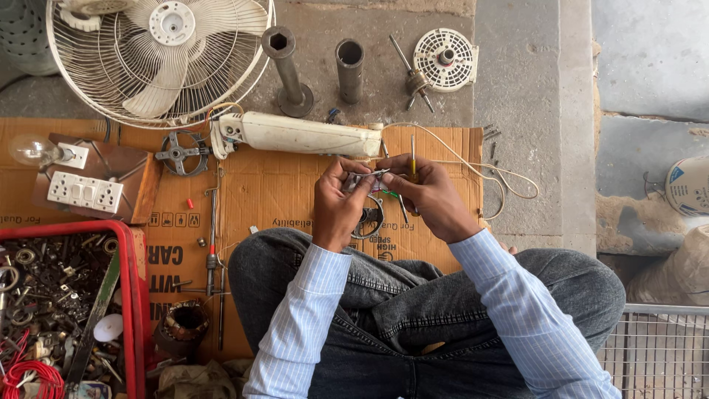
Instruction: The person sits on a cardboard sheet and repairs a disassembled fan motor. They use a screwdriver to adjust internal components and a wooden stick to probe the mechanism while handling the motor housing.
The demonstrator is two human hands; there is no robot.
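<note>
Cardboard-covered floor, left hand (336,203) and right hand (425,191) raised together, fingers pinching small metal part (367,177)

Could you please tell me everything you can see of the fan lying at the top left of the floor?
The fan lies face up on the concrete, its head cut off by the top edge. A cream wire guard, looking like painted metal, covers pale blades around a white round hub. Its lower rim overlaps the cardboard sheet. A cream, plastic-looking housing lies beside that rim; whether they are joined is unclear. No hand touches it.
</note>
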